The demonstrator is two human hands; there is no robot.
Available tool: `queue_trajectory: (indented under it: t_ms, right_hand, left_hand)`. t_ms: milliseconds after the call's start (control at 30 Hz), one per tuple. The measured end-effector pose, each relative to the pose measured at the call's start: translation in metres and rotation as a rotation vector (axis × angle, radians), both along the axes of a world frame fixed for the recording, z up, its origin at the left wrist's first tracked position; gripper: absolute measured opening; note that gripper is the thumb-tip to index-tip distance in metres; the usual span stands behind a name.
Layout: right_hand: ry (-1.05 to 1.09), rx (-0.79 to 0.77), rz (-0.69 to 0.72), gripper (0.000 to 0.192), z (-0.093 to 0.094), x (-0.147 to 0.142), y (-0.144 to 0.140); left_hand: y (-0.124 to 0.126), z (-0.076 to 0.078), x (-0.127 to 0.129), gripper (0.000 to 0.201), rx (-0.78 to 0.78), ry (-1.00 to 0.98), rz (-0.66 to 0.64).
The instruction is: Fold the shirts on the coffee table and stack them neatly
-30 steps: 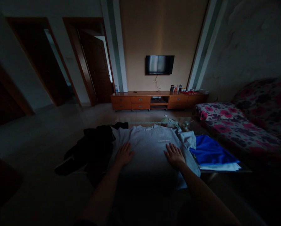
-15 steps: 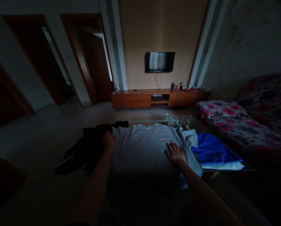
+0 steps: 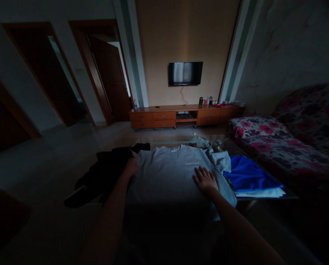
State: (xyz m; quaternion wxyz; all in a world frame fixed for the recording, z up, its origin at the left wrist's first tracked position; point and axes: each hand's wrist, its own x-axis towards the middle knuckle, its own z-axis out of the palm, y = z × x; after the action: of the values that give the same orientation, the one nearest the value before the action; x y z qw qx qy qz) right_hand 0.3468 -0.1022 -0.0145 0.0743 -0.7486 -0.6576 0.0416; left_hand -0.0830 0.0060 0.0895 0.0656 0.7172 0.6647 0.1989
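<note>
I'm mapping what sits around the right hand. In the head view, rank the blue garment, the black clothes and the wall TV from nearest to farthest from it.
From the right hand, flat on the grey T-shirt:
1. Blue garment, just to its right.
2. Black clothes, across the shirt, on the left.
3. Wall TV, on the far wall.

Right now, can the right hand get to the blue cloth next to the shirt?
Probably yes: the right hand lies flat on the gray shirt, and the blue cloth sits just beside it with nothing between.
</note>
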Motion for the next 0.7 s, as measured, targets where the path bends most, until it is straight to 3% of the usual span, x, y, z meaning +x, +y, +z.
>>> queue_trajectory:
  t_ms: [167, 200, 267, 333, 400, 500, 633, 700]
  right_hand:
    - [0.005, -0.007, -0.002, 0.068, -0.001, 0.0, 0.001]
    - [0.004, -0.002, -0.002, 0.068, -0.002, 0.0, 0.001]
    - [0.0, 0.005, -0.001, 0.067, -0.002, 0.0, 0.001]
    - [-0.001, 0.005, 0.0, 0.066, -0.001, 0.0, 0.0]
    - [-0.002, 0.004, 0.0, 0.066, 0.001, -0.001, -0.001]
    - [0.0, 0.003, 0.001, 0.067, 0.003, -0.001, -0.002]
    - [0.002, -0.008, 0.002, 0.067, 0.003, -0.002, -0.002]
    - [-0.001, -0.007, 0.004, 0.066, 0.003, -0.001, -0.002]
  left_hand:
    - [-0.012, -0.004, 0.024, 0.069, 0.16, 0.096, 0.069]
    - [-0.017, -0.007, 0.031, 0.072, 0.188, 0.154, 0.024]
    - [-0.027, -0.015, 0.048, 0.08, 0.172, 0.314, -0.192]
    - [-0.036, -0.027, 0.062, 0.088, 0.055, 0.439, -0.431]
    - [-0.044, -0.04, 0.071, 0.093, -0.088, 0.488, -0.537]
    - [-0.049, -0.054, 0.075, 0.101, -0.205, 0.442, -0.551]
    - [-0.048, -0.06, 0.065, 0.12, -0.233, 0.289, -0.497]
    - [-0.047, -0.062, 0.057, 0.113, -0.263, 0.279, -0.43]
